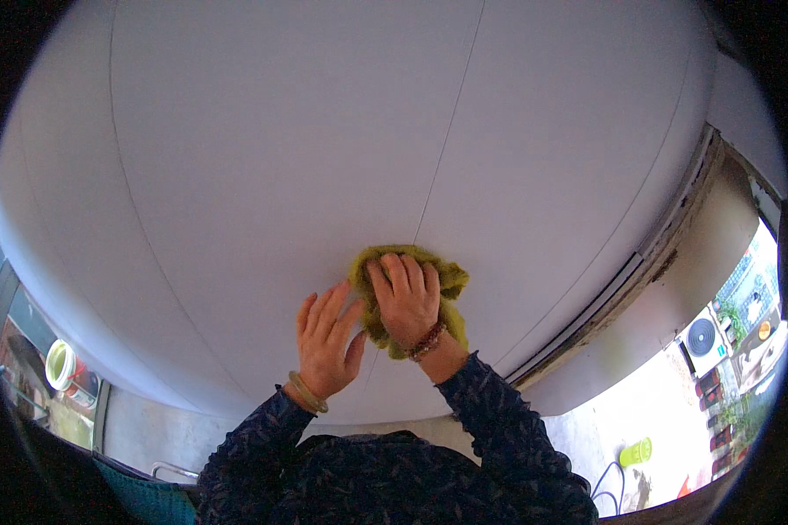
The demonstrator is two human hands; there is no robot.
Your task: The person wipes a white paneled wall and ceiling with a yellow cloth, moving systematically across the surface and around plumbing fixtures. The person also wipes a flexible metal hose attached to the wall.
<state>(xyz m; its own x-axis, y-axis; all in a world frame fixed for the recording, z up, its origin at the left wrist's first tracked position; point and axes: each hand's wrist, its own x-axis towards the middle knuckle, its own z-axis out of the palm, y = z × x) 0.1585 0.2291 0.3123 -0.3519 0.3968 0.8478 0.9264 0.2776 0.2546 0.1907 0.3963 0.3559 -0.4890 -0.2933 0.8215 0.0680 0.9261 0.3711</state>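
Before me spreads a large pale panelled surface point(269, 164), crossed by thin dark seams point(448, 138). My right hand point(407, 298) presses a fuzzy yellow-green cloth point(455, 321) flat against it, fingers bent over the fabric. The cloth is bunched, and its edges stick out around the hand; it covers part of a seam. A beaded bracelet circles that wrist. Just to the left, my left hand point(328, 344) has its fingers apart and holds nothing. Its fingertips are at the cloth's left edge; whether they touch the cloth or the panel, I cannot tell.
At right, a worn, dark-edged frame point(679, 210) borders an opening. Beyond it are an air-conditioner outdoor unit point(701, 338), a lime-green container point(635, 451) and a hose point(620, 489). A white bucket point(62, 367) shows at far left, teal fabric point(148, 492) at lower left.
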